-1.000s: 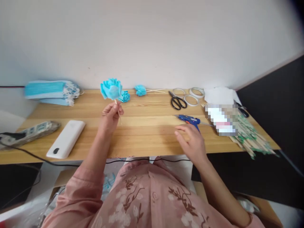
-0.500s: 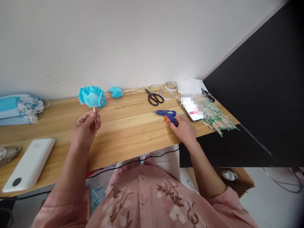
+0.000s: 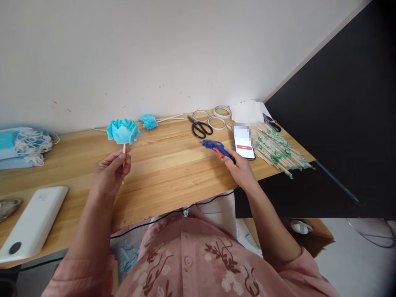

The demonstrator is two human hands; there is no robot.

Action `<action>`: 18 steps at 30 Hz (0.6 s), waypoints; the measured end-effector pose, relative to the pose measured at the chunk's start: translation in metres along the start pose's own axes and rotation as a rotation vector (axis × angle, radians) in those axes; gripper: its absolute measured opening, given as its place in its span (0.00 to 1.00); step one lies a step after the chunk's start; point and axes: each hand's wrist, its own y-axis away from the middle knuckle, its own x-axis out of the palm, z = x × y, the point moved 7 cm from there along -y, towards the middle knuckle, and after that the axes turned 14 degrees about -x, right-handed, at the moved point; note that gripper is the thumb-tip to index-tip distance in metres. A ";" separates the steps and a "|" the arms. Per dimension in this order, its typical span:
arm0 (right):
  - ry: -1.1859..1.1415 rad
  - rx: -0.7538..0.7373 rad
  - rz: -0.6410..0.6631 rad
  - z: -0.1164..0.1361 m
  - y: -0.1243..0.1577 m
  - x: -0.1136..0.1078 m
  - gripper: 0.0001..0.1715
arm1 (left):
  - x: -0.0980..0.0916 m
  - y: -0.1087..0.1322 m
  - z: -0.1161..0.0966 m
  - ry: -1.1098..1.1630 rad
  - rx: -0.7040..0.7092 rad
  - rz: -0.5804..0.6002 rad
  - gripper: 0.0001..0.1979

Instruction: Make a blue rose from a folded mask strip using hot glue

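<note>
Left hand (image 3: 111, 168) below blue flower (image 3: 123, 132), right hand (image 3: 243, 169) around glue gun (image 3: 216, 149)

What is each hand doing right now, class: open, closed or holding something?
Left hand: closed, pinching the stick of a blue flower.
Right hand: closed, holding the blue glue gun by its handle.

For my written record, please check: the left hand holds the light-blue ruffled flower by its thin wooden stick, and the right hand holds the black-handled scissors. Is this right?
The scissors are wrong: in the head view, the right hand holds the blue-and-orange plastic glue gun. The left hand does hold the flower by its stick.
</note>
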 end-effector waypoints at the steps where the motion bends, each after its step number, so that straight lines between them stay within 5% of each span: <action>1: 0.084 -0.024 0.033 0.003 0.002 0.001 0.25 | -0.001 0.000 0.000 0.003 -0.001 -0.003 0.14; 5: 0.358 -0.088 0.130 0.015 0.015 -0.001 0.24 | 0.000 0.001 -0.001 0.006 -0.006 0.001 0.13; 8: 0.491 -0.082 0.065 0.015 0.021 -0.018 0.27 | 0.002 0.002 -0.003 0.006 0.001 0.009 0.12; 12: 0.650 -0.029 -0.140 -0.004 0.018 -0.049 0.41 | 0.002 0.004 -0.006 0.023 0.023 0.009 0.12; 18: 0.770 0.137 -0.049 -0.035 -0.004 -0.045 0.54 | 0.001 0.006 -0.006 0.019 0.019 0.022 0.12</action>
